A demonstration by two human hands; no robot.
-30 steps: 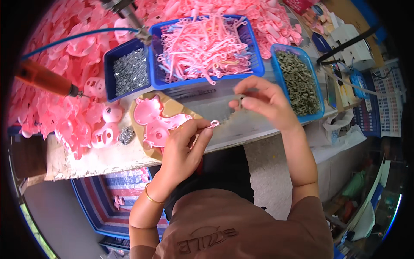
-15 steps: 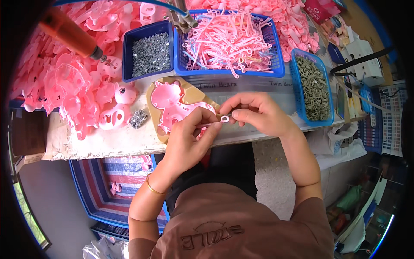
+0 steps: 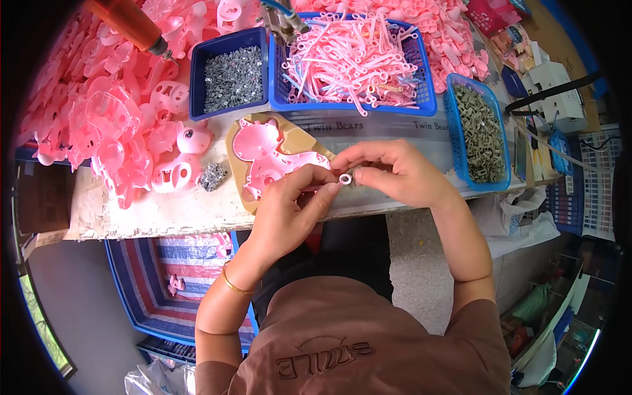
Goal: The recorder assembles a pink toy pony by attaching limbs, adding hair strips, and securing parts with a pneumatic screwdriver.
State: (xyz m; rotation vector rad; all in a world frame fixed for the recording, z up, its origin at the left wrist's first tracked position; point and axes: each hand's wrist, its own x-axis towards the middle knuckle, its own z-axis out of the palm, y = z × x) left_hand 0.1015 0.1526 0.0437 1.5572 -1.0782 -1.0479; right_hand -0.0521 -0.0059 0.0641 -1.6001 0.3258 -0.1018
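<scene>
Between thumb and fingers, my left hand (image 3: 296, 207) pinches a pale pink stick whose ring end (image 3: 345, 179) sticks out toward the right. My right hand (image 3: 401, 174) is closed in a pinch just beside that ring; whatever its fingertips hold is too small to make out. Behind the left fingers, a pink animal-shaped half shell (image 3: 263, 158) lies in a tan fixture (image 3: 236, 161) on the table. My left hand covers part of both.
A dark blue bin (image 3: 195, 99) of small metal pieces and a blue basket (image 3: 368, 110) of ring-ended sticks stand behind. Right is a blue basket (image 3: 459, 161) of metal clips. Pink shells (image 3: 105, 145) are heaped left, under an orange power screwdriver (image 3: 128, 25).
Both hands stay almost in place, the right fingers still close to the stick's ring. The view has shifted slightly, and the hanging screwdriver appears higher and farther right.
</scene>
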